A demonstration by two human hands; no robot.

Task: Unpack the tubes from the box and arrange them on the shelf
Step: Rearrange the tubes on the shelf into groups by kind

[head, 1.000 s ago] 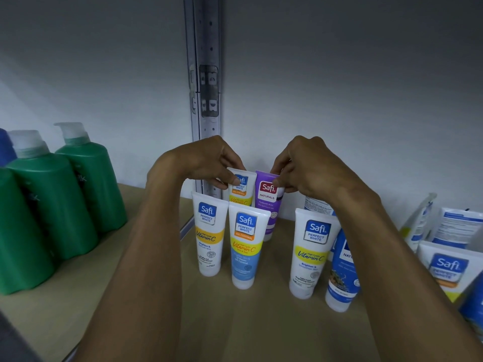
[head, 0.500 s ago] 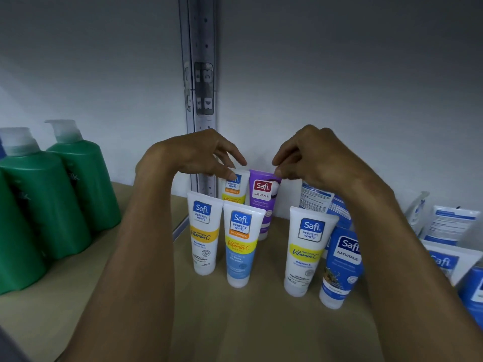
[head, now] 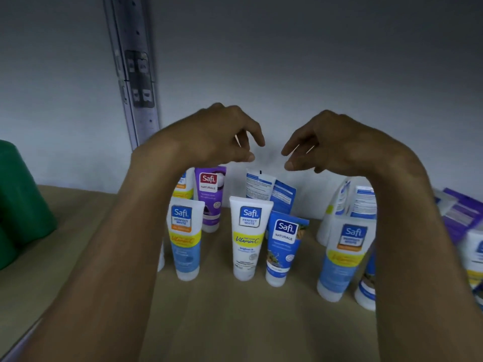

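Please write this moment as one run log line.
left hand: open, empty | right hand: open, empty | purple tube: upright on shelf

- Looks like a shop, a retail shelving bay
- There's a slotted metal upright point(head: 138, 82) running up the grey back panel point(head: 339, 74), typical store racking
- The wooden shelf point(head: 235, 322) is lined with Safi tubes point(head: 247, 239), labels mostly facing out
- Big green containers point(head: 23, 205) stocked at the left edge
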